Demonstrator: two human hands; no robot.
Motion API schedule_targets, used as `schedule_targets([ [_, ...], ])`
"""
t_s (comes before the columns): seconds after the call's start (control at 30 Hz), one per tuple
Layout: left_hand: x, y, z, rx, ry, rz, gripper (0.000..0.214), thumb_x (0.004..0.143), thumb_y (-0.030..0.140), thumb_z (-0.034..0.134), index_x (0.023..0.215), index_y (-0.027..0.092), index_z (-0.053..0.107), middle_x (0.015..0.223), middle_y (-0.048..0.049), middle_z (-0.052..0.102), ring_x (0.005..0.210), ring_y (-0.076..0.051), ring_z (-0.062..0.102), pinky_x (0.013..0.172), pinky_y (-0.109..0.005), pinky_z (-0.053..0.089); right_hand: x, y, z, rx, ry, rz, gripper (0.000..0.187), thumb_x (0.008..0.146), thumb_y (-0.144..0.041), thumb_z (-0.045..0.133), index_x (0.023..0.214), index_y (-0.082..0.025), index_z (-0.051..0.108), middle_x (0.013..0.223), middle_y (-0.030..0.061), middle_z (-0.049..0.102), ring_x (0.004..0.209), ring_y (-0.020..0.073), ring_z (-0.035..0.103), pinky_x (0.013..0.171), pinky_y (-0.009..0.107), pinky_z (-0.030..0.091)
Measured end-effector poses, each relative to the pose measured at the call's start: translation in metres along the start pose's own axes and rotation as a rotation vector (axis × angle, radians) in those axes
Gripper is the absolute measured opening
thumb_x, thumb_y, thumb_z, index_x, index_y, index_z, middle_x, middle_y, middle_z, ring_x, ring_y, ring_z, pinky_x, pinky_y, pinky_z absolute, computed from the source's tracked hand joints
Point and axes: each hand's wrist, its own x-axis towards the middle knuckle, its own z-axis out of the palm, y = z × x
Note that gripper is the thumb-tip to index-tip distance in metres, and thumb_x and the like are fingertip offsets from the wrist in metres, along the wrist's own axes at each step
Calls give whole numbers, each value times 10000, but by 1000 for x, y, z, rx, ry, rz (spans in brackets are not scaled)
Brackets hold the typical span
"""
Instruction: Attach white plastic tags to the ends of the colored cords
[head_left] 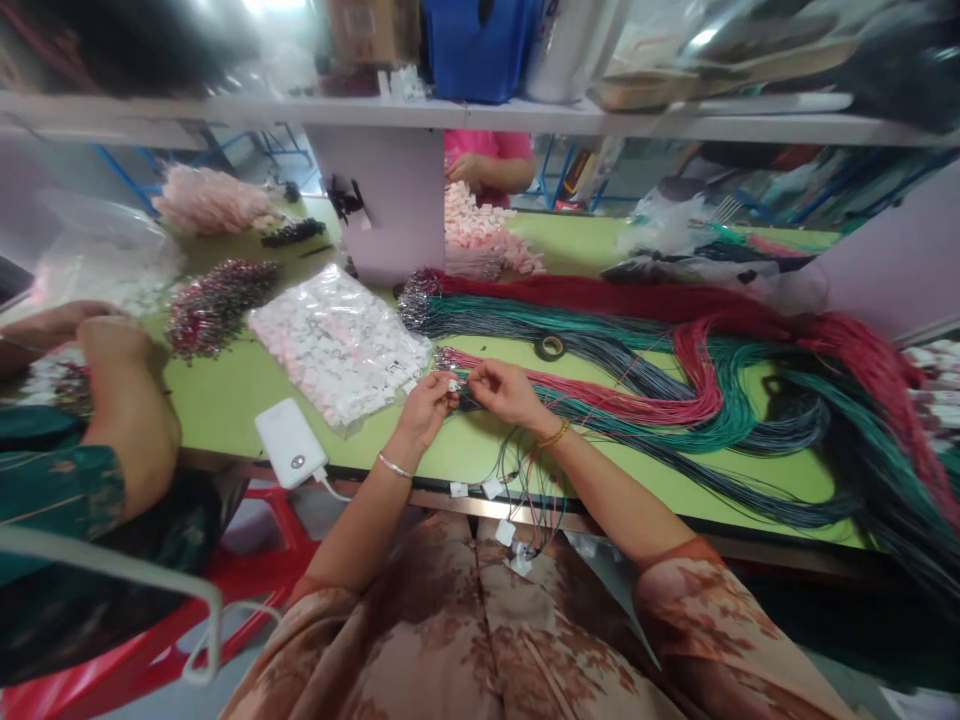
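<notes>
Pinched between the fingertips of my left hand (pixel 429 408) is a small white plastic connector (pixel 454 385). My right hand (pixel 510 393) is closed beside it, its thumb and forefinger together at what looks like a thin dark wire end, too small to make out fully. Under and beyond my hands run long bundles of red wires (pixel 622 395), green wires (pixel 720 425) and dark grey wires (pixel 675 470), their metal-tipped ends near my fingers. Below my right wrist, several wired white connectors (pixel 505 531) hang over the table's front edge.
A clear bag of white connectors (pixel 349 345) lies left of my hands, with a white power bank (pixel 291 443) in front. Black tape (pixel 550 346) rests among the wires. A co-worker's arm (pixel 127 400) is at the left; another person (pixel 491 160) sits opposite. A shelf (pixel 480 117) spans above.
</notes>
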Motion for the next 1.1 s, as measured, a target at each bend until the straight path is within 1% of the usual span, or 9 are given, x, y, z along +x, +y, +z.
schedule_targets([
  [0.1, 1, -1, -2, 12, 9, 2, 184, 688, 245, 757, 777, 128, 646, 663, 3, 579, 570, -68, 518, 539, -184, 415, -1, -2, -1, -102, 16, -72, 89, 765, -230, 539, 771, -164, 598, 647, -3, 548, 579, 111, 446, 585, 234, 353],
  [0.3, 2, -2, -3, 85, 68, 31, 213, 682, 279, 772, 784, 127, 663, 647, 4, 582, 541, -57, 497, 525, -178, 400, 0, -6, -4, -264, -33, -156, 88, 758, -178, 522, 791, -160, 601, 684, 20, 584, 597, 123, 465, 604, 243, 345],
  [0.5, -1, -8, 1, 239, 78, 69, 242, 684, 305, 772, 821, 122, 693, 611, 5, 580, 513, -50, 480, 498, -172, 374, -2, -5, 4, -256, -26, -71, 111, 800, -243, 521, 766, -155, 579, 675, 27, 577, 580, 124, 450, 580, 247, 317],
  [0.73, -3, -6, 4, 216, 71, 57, 260, 676, 326, 775, 831, 129, 706, 631, 0, 594, 538, -53, 499, 515, -172, 391, -3, -5, 1, -187, -65, -82, 114, 789, -208, 487, 680, -174, 493, 599, -10, 517, 530, 99, 404, 558, 234, 286],
  [0.87, 0, -11, 2, 265, 73, 79, 296, 679, 367, 769, 839, 127, 701, 602, 5, 581, 520, -53, 483, 503, -176, 367, -5, -5, 8, -231, 1, -37, 130, 774, -226, 507, 657, -178, 477, 598, -4, 519, 526, 99, 388, 543, 240, 266],
  [0.93, 1, -11, 2, 318, 73, 96, 311, 688, 396, 756, 833, 128, 694, 590, 5, 573, 508, -59, 471, 497, -188, 358, -4, -7, 7, -241, -2, -24, 147, 779, -245, 520, 653, -175, 488, 600, -1, 523, 534, 101, 385, 547, 245, 267],
  [0.97, -1, -10, 3, 359, 75, 122, 312, 701, 408, 743, 838, 133, 691, 589, 5, 572, 508, -66, 471, 501, -197, 363, -3, -8, 3, -211, -27, -18, 156, 789, -259, 522, 660, -173, 503, 604, -1, 528, 540, 102, 391, 551, 244, 276],
  [1.03, -10, -9, 9, 476, 64, 253, 281, 747, 407, 703, 863, 151, 685, 638, -10, 601, 562, -93, 514, 550, -224, 407, 0, -9, -9, -77, -82, 11, 191, 824, -307, 509, 699, -167, 542, 627, 0, 545, 562, 106, 421, 564, 239, 314],
  [1.1, -25, -12, 21, 639, -59, 458, 212, 804, 372, 649, 866, 172, 684, 754, -43, 653, 705, -133, 586, 671, -267, 465, 3, -9, -24, 65, -64, 65, 258, 862, -371, 485, 739, -161, 570, 650, -2, 557, 596, 112, 454, 587, 236, 355],
])
